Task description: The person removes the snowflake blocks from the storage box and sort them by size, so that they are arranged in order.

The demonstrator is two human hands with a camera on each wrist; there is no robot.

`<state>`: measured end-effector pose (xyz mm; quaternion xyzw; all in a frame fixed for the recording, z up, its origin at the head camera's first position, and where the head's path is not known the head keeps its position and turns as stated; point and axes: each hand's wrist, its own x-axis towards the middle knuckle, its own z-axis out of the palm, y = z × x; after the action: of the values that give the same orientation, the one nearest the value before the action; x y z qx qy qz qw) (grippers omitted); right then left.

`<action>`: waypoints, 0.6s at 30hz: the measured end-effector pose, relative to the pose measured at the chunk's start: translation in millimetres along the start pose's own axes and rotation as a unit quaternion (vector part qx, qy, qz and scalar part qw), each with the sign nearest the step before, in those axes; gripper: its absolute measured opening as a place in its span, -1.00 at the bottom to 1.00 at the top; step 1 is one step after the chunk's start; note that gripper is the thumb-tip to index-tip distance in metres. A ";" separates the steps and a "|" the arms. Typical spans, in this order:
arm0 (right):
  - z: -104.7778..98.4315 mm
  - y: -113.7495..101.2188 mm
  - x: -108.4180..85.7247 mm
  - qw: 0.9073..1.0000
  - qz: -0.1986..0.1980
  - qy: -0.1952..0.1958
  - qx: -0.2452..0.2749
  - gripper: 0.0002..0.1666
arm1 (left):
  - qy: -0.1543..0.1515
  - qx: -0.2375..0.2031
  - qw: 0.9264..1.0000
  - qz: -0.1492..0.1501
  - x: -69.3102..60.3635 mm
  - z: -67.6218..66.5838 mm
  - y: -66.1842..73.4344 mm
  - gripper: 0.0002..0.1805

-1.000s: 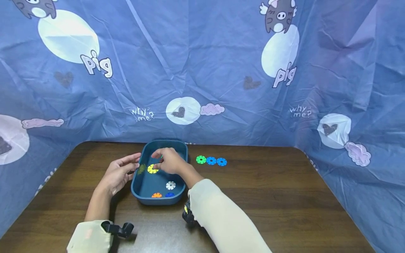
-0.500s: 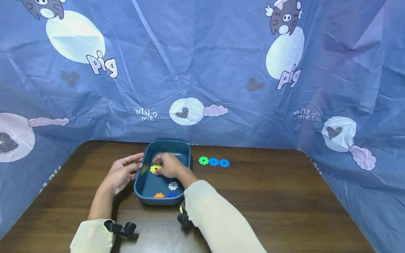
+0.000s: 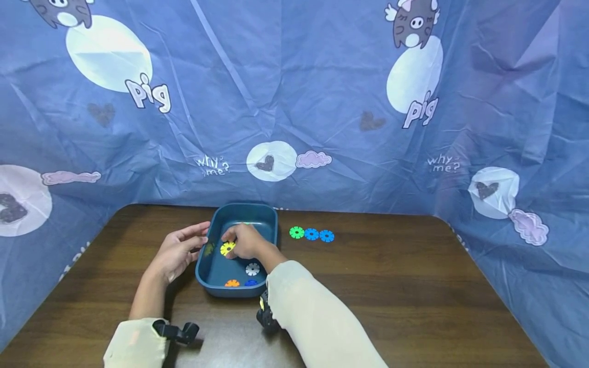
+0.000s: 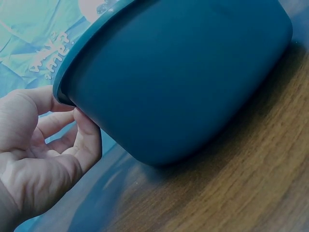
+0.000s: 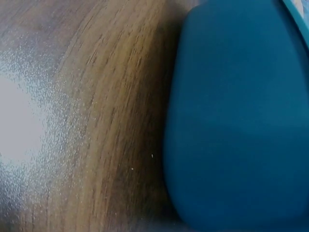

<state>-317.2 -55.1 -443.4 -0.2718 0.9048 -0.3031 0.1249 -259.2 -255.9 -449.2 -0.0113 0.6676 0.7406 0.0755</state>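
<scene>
A dark teal plastic tub [image 3: 236, 292] stands on the table. Inside it, my right hand [image 3: 246, 241] reaches down and pinches a yellow snowflake disc [image 3: 226, 249], thumb and fingertips at its edge; the hand hides part of it. Nearer in the tub lie a white disc [image 3: 252, 269], an orange disc [image 3: 232, 283] and a dark blue disc [image 3: 251, 282]. A sliver of green shows behind the hand. My left hand [image 3: 177, 251] touches the tub's left side from outside; in the left wrist view its loosely bent fingers and thumb rest just under the rim [image 4: 72, 60].
Right of the tub, a green disc [image 3: 296, 232], a blue disc [image 3: 311, 234] and another blue disc [image 3: 327, 235] lie in a row on the brown wooden table [image 3: 391, 286]. A blue printed cloth [image 3: 354, 179] hangs behind the table's far edge.
My right hand has lowered into the tub and closed its fingertips at the yellow disc, which has shifted slightly toward me. My left hand stays at the tub's side. The head view has shifted slightly.
</scene>
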 end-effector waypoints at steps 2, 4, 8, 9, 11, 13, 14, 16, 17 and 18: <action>-0.2 0.4 -0.7 1.000 0.009 -0.002 0.002 -0.58 | -0.001 -0.004 1.000 0.001 -0.1 0.6 -0.5 -0.37; -0.8 0.3 -1.5 1.000 0.012 -0.007 -0.001 -0.58 | -0.002 -0.003 1.000 0.004 -0.5 0.7 -0.6 -0.37; -4.1 -2.3 -3.2 1.000 0.009 -0.026 -0.008 -0.59 | 0.000 0.009 1.000 0.008 -1.8 0.5 0.4 -0.37; -5.3 -3.2 -3.7 0.999 0.005 -0.033 -0.010 -0.60 | 0.002 0.012 1.000 0.008 -1.8 0.3 0.7 -0.38; -7.6 -4.7 -4.6 0.999 -0.004 -0.048 -0.012 -0.65 | 0.003 0.020 1.000 0.007 -1.6 -0.1 0.9 -0.38; -9.7 -5.7 -5.2 0.998 -0.015 -0.059 -0.012 -0.70 | 0.005 0.023 1.000 0.005 -1.2 0.0 1.1 -0.38; -10.5 -5.7 -5.2 0.998 -0.024 -0.063 -0.015 -0.72 | 0.004 0.023 1.000 0.005 -0.8 -0.1 0.9 -0.38; -11.7 -5.2 -5.4 0.997 -0.041 -0.066 -0.017 -0.76 | 0.002 0.020 1.000 0.005 -0.3 -0.2 0.6 -0.38; -12.7 -5.0 -5.4 0.996 -0.049 -0.067 -0.017 -0.78 | 0.001 0.017 1.000 0.006 -0.1 0.0 0.5 -0.38; -13.7 -4.6 -5.5 0.996 -0.057 -0.067 -0.017 -0.79 | 0.000 0.014 1.000 0.006 0.1 0.1 0.5 -0.38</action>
<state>-316.1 -48.4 -429.5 -0.3445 0.8827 -0.2752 0.1628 -259.3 -255.9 -448.7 -0.0062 0.6783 0.7314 0.0707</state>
